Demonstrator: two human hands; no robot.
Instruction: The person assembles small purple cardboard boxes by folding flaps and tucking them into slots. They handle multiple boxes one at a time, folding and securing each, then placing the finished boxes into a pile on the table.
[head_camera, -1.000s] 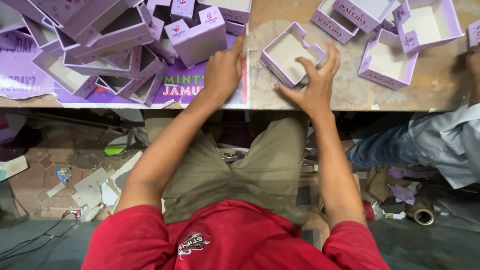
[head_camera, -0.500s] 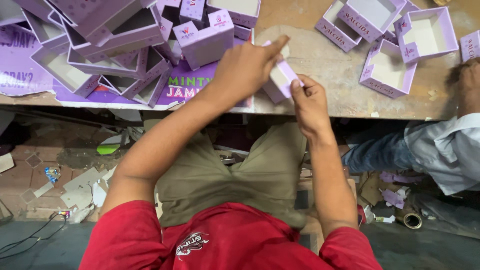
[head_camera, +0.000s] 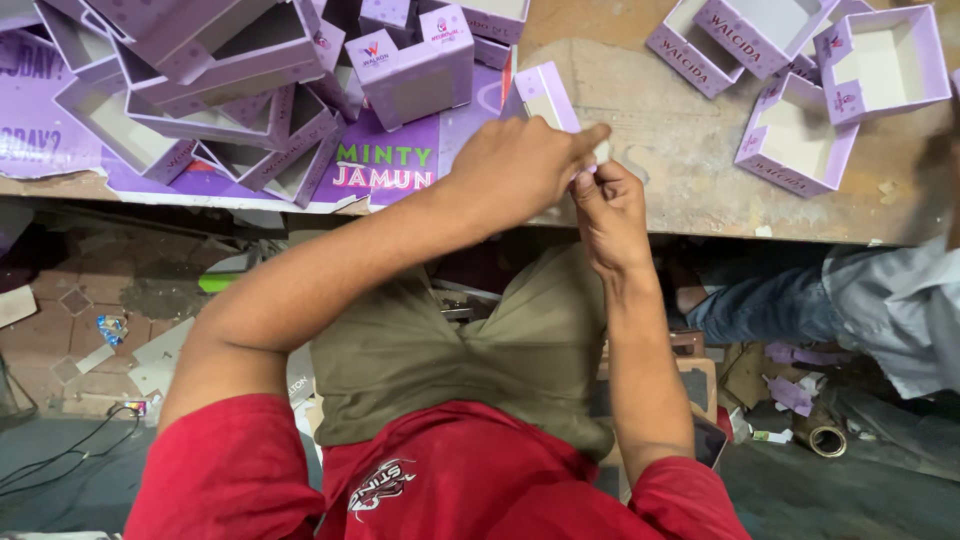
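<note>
Small lilac box (head_camera: 545, 95) at 12 o'clock of both hands, just above table (head_camera: 680, 170) edge. Left hand (head_camera: 520, 165) fingers closed on it, nearer; right hand (head_camera: 605, 200) pinches its lower edge.

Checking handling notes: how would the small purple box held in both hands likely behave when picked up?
The box looks like thin card, so probably light and easily crushed. The left hand and right hand pinch it with fingertips alone, suggesting little weight. Open and hollow, it may flex.
</note>
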